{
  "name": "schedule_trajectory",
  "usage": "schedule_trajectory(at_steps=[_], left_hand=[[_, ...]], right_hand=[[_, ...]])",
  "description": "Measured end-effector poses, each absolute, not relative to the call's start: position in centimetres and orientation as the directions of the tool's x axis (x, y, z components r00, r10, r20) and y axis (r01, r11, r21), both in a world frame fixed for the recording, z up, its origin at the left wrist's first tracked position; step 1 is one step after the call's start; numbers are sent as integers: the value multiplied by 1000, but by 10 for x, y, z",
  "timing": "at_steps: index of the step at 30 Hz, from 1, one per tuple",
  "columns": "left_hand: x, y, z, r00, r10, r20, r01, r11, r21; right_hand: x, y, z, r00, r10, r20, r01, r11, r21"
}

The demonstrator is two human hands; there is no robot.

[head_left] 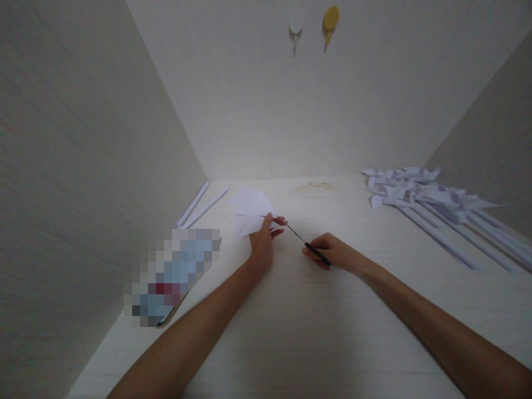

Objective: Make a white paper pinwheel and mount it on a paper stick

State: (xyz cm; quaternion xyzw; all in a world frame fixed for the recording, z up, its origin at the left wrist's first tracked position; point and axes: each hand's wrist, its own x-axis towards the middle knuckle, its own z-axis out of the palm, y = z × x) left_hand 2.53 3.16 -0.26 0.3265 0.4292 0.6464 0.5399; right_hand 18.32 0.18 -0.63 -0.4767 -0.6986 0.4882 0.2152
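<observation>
My left hand [262,238] pinches a white sheet of paper [251,202] between thumb and fingers, just above the table. A slit seems to split the sheet into an upper and a lower flap. In my right hand [326,249] is a pair of scissors [316,254] with black handles. Their thin blades point up and left, with the tips close to my left fingers and the paper's right edge. Whether the blades touch the paper I cannot tell.
Paper pinwheels [432,191] on rolled sticks lie heaped at the right. Two white paper rolls [195,205] rest at the left, near a blurred-out flat object [178,277]. Pale scraps [313,187] lie by the back wall, which bears a yellow hook [331,19] and a white hook [295,23].
</observation>
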Motion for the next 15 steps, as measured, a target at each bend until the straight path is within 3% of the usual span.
schedule_trajectory(at_steps=[15], left_hand=[[25, 32, -2, -195, 980, -29, -391, -51, 919]], right_hand=[[183, 3, -8, -452, 869, -200, 484, 50, -874]])
